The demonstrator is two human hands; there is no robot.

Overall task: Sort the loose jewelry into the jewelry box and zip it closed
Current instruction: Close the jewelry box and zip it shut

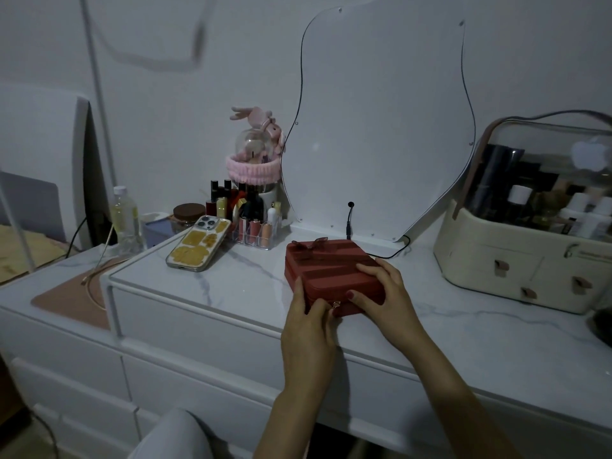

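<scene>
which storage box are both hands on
The low red jewelry box with the bow on its lid; the cream clear-lidded cosmetics case to its right is untouched.

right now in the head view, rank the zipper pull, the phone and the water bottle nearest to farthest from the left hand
1. zipper pull, right beside the left hand on the jewelry box front edge
2. phone, back and to the left
3. water bottle, farther left, beyond the phone
</scene>
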